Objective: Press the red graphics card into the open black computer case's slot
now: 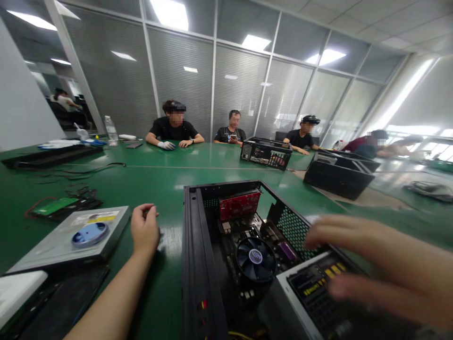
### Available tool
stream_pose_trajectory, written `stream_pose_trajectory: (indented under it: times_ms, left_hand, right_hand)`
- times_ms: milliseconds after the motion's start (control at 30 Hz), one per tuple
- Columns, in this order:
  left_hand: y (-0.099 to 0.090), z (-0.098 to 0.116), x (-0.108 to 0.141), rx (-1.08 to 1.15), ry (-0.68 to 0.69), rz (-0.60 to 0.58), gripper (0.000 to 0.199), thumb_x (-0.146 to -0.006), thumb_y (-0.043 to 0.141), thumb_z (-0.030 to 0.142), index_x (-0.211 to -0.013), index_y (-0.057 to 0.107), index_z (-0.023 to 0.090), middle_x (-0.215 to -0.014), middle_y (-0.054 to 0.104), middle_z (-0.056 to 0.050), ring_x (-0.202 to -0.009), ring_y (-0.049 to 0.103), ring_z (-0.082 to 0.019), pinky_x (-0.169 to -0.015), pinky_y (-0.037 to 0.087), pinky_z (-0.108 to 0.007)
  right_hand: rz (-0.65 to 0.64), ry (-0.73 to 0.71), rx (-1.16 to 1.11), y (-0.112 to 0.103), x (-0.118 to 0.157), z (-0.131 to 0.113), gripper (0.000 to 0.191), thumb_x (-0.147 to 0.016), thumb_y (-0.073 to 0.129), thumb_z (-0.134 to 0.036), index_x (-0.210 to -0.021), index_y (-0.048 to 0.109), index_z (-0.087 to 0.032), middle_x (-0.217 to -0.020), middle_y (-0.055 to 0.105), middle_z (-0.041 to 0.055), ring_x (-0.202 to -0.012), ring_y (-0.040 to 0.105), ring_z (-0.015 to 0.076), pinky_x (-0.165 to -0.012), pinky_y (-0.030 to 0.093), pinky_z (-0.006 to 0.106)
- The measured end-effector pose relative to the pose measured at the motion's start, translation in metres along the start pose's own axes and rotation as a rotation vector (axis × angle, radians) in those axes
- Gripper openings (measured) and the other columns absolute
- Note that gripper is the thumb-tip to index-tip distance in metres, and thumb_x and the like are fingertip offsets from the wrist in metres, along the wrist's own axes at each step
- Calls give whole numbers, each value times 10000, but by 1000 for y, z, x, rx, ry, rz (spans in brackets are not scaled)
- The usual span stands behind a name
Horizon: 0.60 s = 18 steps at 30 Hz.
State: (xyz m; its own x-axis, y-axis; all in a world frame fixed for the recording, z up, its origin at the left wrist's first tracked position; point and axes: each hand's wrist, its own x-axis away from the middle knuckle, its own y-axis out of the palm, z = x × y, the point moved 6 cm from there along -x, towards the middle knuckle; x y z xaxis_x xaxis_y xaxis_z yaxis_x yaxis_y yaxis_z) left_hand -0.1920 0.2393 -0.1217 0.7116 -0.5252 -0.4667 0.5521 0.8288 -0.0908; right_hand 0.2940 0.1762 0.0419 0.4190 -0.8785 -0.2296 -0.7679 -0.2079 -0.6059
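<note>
An open black computer case point(198, 226) lies before me on the green table. Inside it a red circuit card point(239, 205), a round black cooling fan point(255, 259) and a purple slot point(287, 251) are visible. The grey power supply point(304, 297) with a black and yellow label sits at the near right of the case. Over it my right hand point(382, 264) is smeared by motion, its thumb and fingers apart; whether it touches the case cannot be told. My left hand point(145, 226) rests on the table left of the case, fingers curled, with nothing visible in them.
At left lie a silver optical drive point(67, 241) bearing a blue roll point(90, 234), a green circuit board point(56, 207) and cables point(92, 171). Two more cases point(266, 153) point(339, 174) stand farther off. Several people sit along the table's far side. A water bottle point(111, 131) stands back left.
</note>
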Motion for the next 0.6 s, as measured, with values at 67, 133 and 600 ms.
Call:
stream_pose_trajectory:
  times_ms: [67, 133, 600]
  left_hand:
    - [1, -3, -2, -17, -34, -6, 208, -884, 575, 285, -1045, 591, 154, -900, 615, -13, -798, 614, -160, -763, 452, -301]
    - [2, -3, -3, -27, -64, -11, 216, -879, 583, 273, -1049, 579, 141, -895, 609, -9, -770, 611, -144, -730, 452, -283]
    - [21, 44, 14, 41, -137, -82, 121, -749, 608, 212, -843, 568, 148, -768, 556, 15, -665, 512, -98, -531, 373, -189]
  right_hand:
    - [-264, -191, 476, 32, -67, -40, 430, -761, 671, -603, -1000, 735, -252, -980, 670, 89, -968, 631, 330, -909, 468, 551]
    - [-317, -317, 787, 59, -132, -53, 460, -835, 633, -504, -1089, 688, -125, -1074, 651, 103, -1033, 616, 320, -943, 451, 539]
    - [-273, -340, 1184, 124, -184, -9, 302, -890, 534, -108, -1188, 580, -85, -1130, 640, 177, -1041, 632, 301, -841, 485, 396]
